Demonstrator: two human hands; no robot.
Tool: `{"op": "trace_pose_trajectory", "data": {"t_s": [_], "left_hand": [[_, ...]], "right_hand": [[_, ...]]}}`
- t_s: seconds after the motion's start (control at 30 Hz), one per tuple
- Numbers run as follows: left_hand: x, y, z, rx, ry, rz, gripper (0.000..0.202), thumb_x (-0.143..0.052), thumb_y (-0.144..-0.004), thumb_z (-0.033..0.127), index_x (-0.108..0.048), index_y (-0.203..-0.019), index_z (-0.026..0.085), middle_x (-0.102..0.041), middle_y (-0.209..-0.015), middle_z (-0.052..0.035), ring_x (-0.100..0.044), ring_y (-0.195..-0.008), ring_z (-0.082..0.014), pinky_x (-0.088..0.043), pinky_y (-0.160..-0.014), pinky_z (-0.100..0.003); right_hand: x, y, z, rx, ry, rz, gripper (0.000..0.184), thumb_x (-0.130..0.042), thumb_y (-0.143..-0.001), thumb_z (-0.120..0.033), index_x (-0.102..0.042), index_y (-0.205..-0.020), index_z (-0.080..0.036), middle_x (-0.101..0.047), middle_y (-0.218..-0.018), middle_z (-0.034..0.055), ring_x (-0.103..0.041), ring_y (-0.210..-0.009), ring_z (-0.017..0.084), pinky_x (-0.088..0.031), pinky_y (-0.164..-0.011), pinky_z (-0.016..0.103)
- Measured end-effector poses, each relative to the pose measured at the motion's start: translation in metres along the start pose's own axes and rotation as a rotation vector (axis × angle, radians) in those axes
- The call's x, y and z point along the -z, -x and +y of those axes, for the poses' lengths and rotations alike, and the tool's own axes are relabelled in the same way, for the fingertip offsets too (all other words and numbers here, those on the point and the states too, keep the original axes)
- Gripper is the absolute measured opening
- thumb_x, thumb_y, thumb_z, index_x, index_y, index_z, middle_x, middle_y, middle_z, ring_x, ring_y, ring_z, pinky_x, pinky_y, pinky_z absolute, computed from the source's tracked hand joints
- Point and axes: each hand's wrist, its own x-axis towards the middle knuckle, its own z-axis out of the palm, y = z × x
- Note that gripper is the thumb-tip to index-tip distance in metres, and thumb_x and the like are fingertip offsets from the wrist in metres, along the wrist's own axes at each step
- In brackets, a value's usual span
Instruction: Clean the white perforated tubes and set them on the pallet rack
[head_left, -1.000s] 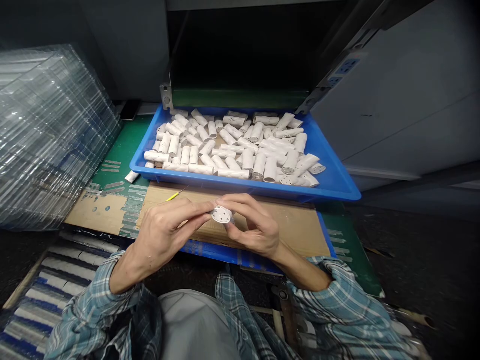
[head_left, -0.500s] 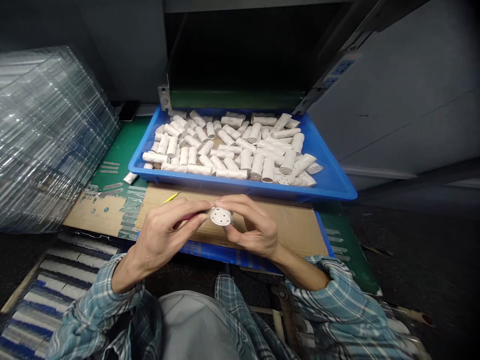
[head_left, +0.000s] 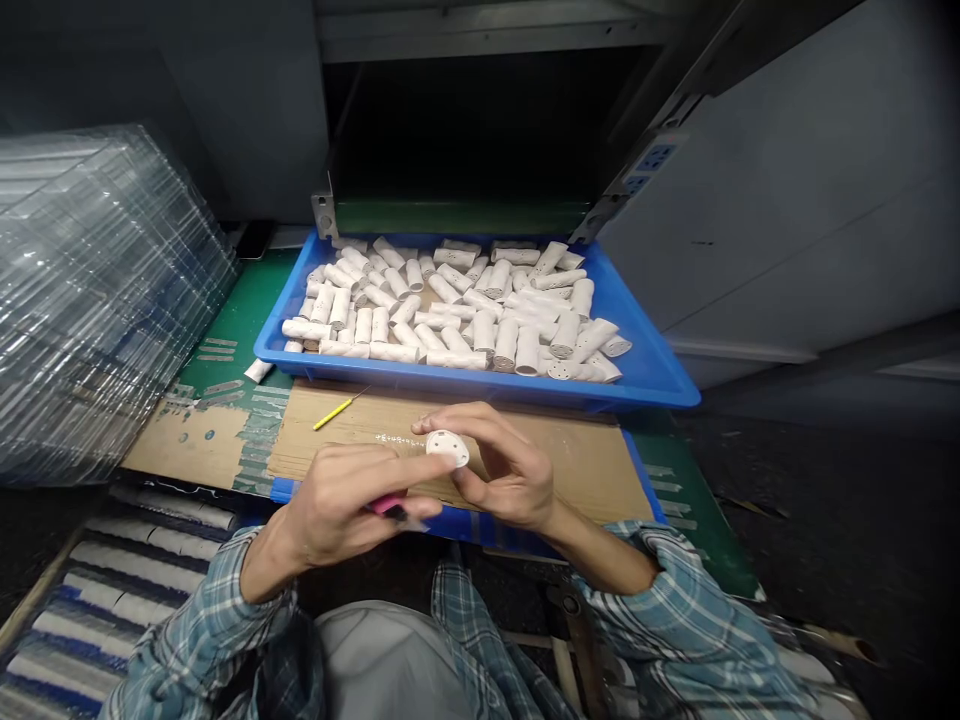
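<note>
Pink tool [head_left: 390,505], perhaps, half-hidden in left hand [head_left: 341,510]

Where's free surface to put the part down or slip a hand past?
Free: cardboard sheet right of the right hand, up to the blue tray rim; green mat between tray and clear stack. Crowded: tray, packed with white tubes; only its right end is bare.

No legible text, label or number. One short row of tiny white marks [head_left: 397,438] stands on the cardboard [head_left: 585,455]; it may be print, but it is too small and blurred to read.
</note>
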Motion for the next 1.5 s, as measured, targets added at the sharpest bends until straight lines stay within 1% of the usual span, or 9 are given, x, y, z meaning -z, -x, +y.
{"op": "trace_pose_trajectory", "data": {"t_s": [0.1, 0.2, 0.7, 0.83, 0.93, 1.1, 1.2, 1.3, 1.5], "left_hand": [[-0.001, -0.002, 0.000, -0.007, 0.039, 0.106, 0.015, -0.067, -0.106, 0.029, -0.074, -0.106, 0.016, -0.070, -0.072, -0.0006, -0.061, -0.058, -0.0115, -0.049, -0.059, -0.024], [-0.005, -0.002, 0.000, 0.046, 0.002, 0.166, 0.024, -0.069, -0.105, 0.028, -0.070, -0.126, 0.015, -0.076, -0.083, -0.0024, -0.068, -0.066, -0.0115, -0.055, -0.065, -0.022], [-0.017, -0.005, 0.005, 0.062, 0.060, 0.192, 0.041, -0.074, -0.101, 0.024, -0.063, -0.141, 0.021, -0.081, -0.097, -0.0040, -0.075, -0.073, -0.0135, -0.061, -0.069, -0.022], [-0.016, -0.003, -0.001, 0.060, 0.035, 0.131, 0.042, -0.074, -0.101, 0.025, -0.063, -0.142, 0.021, -0.080, -0.099, -0.0063, -0.074, -0.075, -0.0154, -0.060, -0.071, -0.024], [-0.018, -0.001, -0.005, 0.030, 0.020, 0.206, 0.035, -0.074, -0.100, 0.019, -0.066, -0.133, 0.020, -0.076, -0.088, -0.0018, -0.067, -0.069, -0.0123, -0.056, -0.068, -0.022], [-0.026, 0.005, -0.017, -0.036, -0.020, 0.110, 0.033, -0.067, -0.101, 0.007, -0.063, -0.130, 0.021, -0.068, -0.084, 0.0003, -0.063, -0.072, -0.0121, -0.051, -0.068, -0.022], [-0.023, 0.016, -0.020, 0.156, -0.012, 0.082, 0.039, -0.073, -0.101, 0.025, -0.056, -0.136, 0.022, -0.056, -0.078, 0.0047, -0.049, -0.062, -0.0103, -0.044, -0.060, -0.022], [-0.014, 0.026, -0.018, 0.404, 0.039, 0.100, 0.040, -0.066, -0.105, 0.042, -0.049, -0.136, 0.022, -0.054, -0.087, 0.0023, -0.051, -0.070, -0.0124, -0.045, -0.066, -0.023], [-0.001, 0.023, -0.013, 0.495, 0.048, 0.084, 0.010, -0.039, -0.115, 0.030, -0.047, -0.115, 0.026, -0.056, -0.097, -0.0007, -0.056, -0.086, -0.0143, -0.047, -0.081, -0.027]], "right_hand": [[0.000, 0.000, 0.001, 0.006, -0.007, 0.000, 0.040, -0.070, -0.101, -0.023, -0.067, -0.140, -0.023, -0.079, -0.117, 0.0133, -0.077, -0.106, 0.028, -0.067, -0.088, 0.046], [0.000, 0.001, 0.002, 0.018, -0.023, 0.004, 0.042, -0.071, -0.100, -0.023, -0.067, -0.142, -0.024, -0.078, -0.120, 0.0132, -0.076, -0.108, 0.028, -0.067, -0.090, 0.046], [0.003, 0.007, -0.003, 0.054, -0.134, -0.033, 0.057, -0.075, -0.097, -0.019, -0.061, -0.152, -0.024, -0.078, -0.129, 0.0117, -0.077, -0.115, 0.025, -0.066, -0.098, 0.039], [0.001, 0.006, -0.003, -0.156, -0.297, -0.012, 0.069, -0.083, -0.094, -0.022, -0.054, -0.157, -0.031, -0.078, -0.133, 0.0088, -0.076, -0.119, 0.024, -0.062, -0.106, 0.038], [0.000, -0.003, -0.004, -0.416, -0.559, 0.010, 0.058, -0.080, -0.097, -0.040, -0.060, -0.151, -0.029, -0.070, -0.146, 0.0106, -0.069, -0.133, 0.026, -0.054, -0.117, 0.045], [0.001, -0.016, -0.002, -0.738, -0.866, 0.034, 0.049, -0.077, -0.099, -0.046, -0.066, -0.142, -0.026, -0.070, -0.146, 0.0135, -0.079, -0.113, 0.025, -0.064, -0.102, 0.041], [0.003, -0.014, 0.000, -0.711, -0.810, 0.165, 0.050, -0.087, -0.091, -0.039, -0.068, -0.136, -0.027, -0.075, -0.138, 0.0105, -0.080, -0.108, 0.023, -0.065, -0.097, 0.037], [0.003, -0.011, 0.000, -0.623, -0.654, 0.219, 0.042, -0.091, -0.087, -0.035, -0.073, -0.124, -0.025, -0.080, -0.127, 0.0094, -0.078, -0.110, 0.024, -0.064, -0.099, 0.040], [0.002, -0.005, -0.001, -0.357, -0.225, 0.120, 0.046, -0.084, -0.094, -0.025, -0.072, -0.137, -0.032, -0.080, -0.123, 0.0053, -0.070, -0.118, 0.025, -0.053, -0.110, 0.050]]}}
